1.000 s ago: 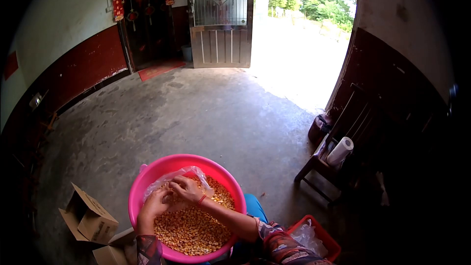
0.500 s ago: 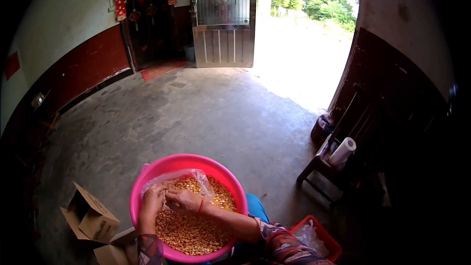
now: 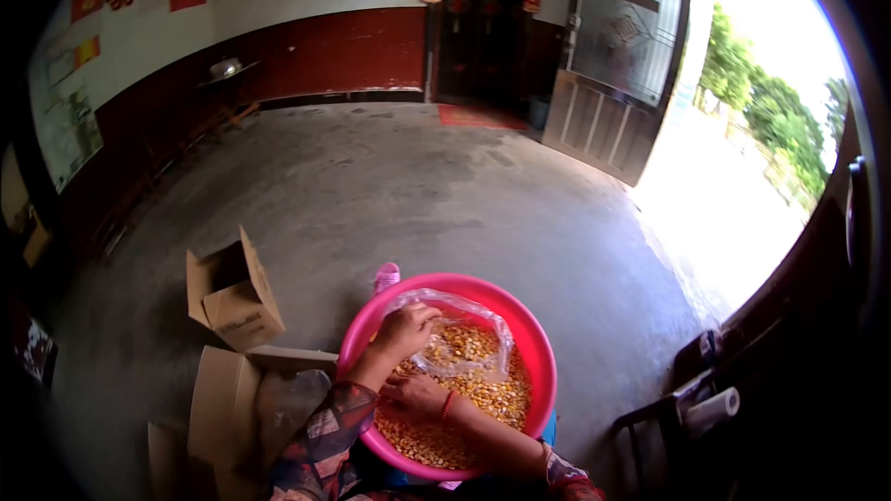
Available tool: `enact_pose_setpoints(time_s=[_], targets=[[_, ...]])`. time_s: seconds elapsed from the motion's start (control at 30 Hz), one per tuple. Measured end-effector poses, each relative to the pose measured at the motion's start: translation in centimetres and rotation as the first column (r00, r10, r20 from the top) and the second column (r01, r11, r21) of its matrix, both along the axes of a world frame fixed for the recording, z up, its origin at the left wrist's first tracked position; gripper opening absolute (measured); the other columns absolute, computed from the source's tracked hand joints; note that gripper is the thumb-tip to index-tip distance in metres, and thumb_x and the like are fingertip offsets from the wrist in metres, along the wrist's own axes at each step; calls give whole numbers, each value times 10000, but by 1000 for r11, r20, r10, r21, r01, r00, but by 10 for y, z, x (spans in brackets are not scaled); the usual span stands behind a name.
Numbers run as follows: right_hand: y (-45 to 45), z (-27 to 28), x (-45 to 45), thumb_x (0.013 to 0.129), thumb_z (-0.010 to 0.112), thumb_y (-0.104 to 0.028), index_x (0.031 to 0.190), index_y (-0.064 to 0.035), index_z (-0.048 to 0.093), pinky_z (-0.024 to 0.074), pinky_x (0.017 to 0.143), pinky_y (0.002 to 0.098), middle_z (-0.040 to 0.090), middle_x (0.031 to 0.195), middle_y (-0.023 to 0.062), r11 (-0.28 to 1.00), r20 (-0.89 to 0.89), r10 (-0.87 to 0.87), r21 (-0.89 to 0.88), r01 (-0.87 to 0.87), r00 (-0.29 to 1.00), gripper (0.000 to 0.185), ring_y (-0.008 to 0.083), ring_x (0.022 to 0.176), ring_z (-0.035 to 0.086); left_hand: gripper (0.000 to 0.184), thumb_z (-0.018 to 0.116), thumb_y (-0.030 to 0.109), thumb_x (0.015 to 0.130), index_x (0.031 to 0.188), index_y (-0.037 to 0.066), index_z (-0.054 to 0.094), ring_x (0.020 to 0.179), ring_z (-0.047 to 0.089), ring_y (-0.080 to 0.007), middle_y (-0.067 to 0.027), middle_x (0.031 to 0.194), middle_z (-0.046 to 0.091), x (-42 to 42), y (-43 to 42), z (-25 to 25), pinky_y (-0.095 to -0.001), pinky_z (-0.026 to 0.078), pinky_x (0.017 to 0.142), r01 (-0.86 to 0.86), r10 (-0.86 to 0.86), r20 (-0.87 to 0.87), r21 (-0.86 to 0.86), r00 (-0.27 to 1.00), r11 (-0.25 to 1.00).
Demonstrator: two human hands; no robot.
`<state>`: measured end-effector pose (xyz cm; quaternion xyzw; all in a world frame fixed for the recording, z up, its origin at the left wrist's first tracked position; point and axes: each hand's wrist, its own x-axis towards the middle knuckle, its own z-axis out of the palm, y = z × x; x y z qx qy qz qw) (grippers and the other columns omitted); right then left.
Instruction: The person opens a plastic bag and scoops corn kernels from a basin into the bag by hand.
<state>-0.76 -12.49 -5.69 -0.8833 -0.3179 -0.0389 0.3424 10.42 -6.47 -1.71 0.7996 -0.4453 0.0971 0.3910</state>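
Observation:
A pink basin (image 3: 546, 366) in front of me holds many yellow corn kernels (image 3: 506, 401). Over the kernels lies a clear plastic bag (image 3: 497, 325), its crumpled film spread across the basin's far half, with kernels showing through it. My left hand (image 3: 406, 330) is closed on the bag at its left side, fingertips pinched. Lower down, my right hand (image 3: 418, 396), with a red bracelet on the wrist, is palm down just above the kernels by the bag's near edge. Its fingers are curled, and what they hold is hidden.
Open cardboard boxes (image 3: 218, 399) stand left of the basin, one with clear plastic inside; another carton (image 3: 243, 311) sits beyond. A pink shoe (image 3: 386, 276) shows past the basin's rim. At right is a dark chair with a white roll (image 3: 713, 411). A metal door (image 3: 617, 65) stands ajar.
My view has swung left, bringing more of the boxes and left wall into sight. My hands, together before, are now apart, the right one lower and nearer me. The bag is spread wider.

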Motion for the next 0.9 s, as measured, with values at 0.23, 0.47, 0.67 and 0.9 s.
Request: enact_pose_setpoints(time_s=[0.23,0.47,0.67,0.9], targets=[[4,-12,3,835,523,-267,941,-59,586,476,593,435,610,766,180,991,-130,-11,-130,-6,991,242,370,648,585,135,557,32,755,863,67,630,793,606,-287,-99,862,623,-2,-2,16,-366,503,660,-40,77,177,-203,981,978],[-1,-14,10,886,467,-196,1036,-21,566,457,657,333,605,781,123,875,-386,10,451,179,922,251,232,695,580,161,586,20,663,796,79,656,903,531,-271,-83,913,556,3,4,24,-385,445,818,-171,212,245,-177,946,969],[-22,14,9,940,443,-319,775,-91,522,230,385,207,378,554,-61,609,-724,320,651,453,611,292,48,436,324,454,593,41,677,1129,52,552,954,525,-298,-146,1035,521,5,1,3,-389,441,839,-176,183,140,-60,973,983],[-49,29,15,948,405,-279,780,-103,481,206,378,210,298,522,-57,208,-630,250,776,595,735,255,56,410,253,484,572,42,711,1189,49,497,965,537,-303,-146,1060,521,11,5,0,-375,455,829,-248,252,132,-45,959,968]])
